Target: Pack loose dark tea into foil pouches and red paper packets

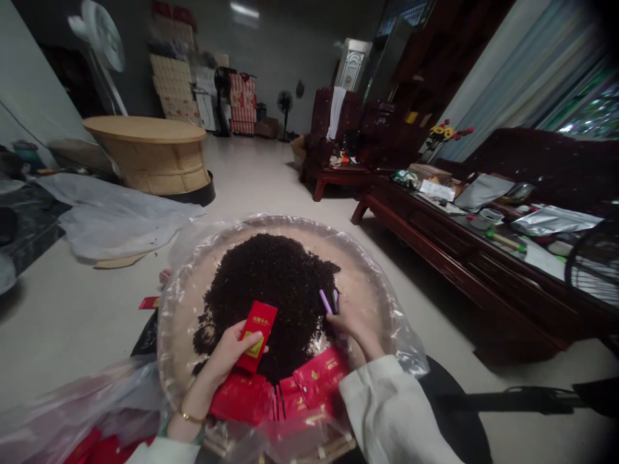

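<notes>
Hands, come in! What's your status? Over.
Left hand shut on a red packet above the tea leaves. Right hand grips a purple tool at the pile's edge. Spare packets crowd the tray near rim.

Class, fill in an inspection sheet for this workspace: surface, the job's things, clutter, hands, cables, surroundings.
Surface: round woven tray lined with clear plastic film.
Job's things: heap of dark loose tea leaves in the tray's middle; flat red foil packets lying at its near edge.
Clutter: stray red packet on the floor left of the tray; crumpled white plastic sheet beyond it.
Hands: left hand pinches a small red packet over the leaves; right hand grips a thin purple plastic tool at the heap's edge.
Cables: nothing seen.
Surroundings: long dark wooden table at right, littered with silver foil bags; round pale wooden tub and white standing fan at back left.
</notes>
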A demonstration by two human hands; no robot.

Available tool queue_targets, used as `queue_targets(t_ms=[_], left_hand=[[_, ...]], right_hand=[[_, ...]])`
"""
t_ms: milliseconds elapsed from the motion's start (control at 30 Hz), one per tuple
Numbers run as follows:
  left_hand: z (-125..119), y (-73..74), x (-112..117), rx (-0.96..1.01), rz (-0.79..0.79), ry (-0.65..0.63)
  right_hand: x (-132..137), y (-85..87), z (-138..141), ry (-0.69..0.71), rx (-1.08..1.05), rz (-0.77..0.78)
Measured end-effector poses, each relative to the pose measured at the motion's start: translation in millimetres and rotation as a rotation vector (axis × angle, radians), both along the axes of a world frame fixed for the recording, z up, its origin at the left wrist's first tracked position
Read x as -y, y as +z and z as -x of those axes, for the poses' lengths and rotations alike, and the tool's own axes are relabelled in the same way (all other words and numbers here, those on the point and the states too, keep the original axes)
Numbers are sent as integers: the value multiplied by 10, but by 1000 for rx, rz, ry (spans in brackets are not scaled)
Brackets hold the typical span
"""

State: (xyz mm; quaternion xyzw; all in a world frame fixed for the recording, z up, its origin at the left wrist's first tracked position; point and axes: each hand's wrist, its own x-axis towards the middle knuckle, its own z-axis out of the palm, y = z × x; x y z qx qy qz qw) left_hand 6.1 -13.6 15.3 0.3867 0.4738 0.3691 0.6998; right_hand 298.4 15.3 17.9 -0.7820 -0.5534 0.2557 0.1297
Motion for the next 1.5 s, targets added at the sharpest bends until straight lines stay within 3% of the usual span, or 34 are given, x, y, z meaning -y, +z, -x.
queue_targets(t_ms=[200, 333, 500, 600, 833, 1500], left_hand=[[6, -30, -6, 14, 5, -12], [13, -42, 3, -9, 1, -58], [19, -34, 17, -17, -8, -98], [24, -32, 16, -25, -12, -113], [19, -47, 18, -12, 16, -112], [17, -42, 15, -17, 7, -133]], right_hand=[[56, 276, 35, 55, -238, -76], [187, 477, 283, 277, -482, -20], [226, 619, 633, 493, -483, -41], [200, 617, 806, 544, -457, -89], [147, 579, 1039, 521, -405, -94], [134, 544, 1068, 497, -405, -104]])
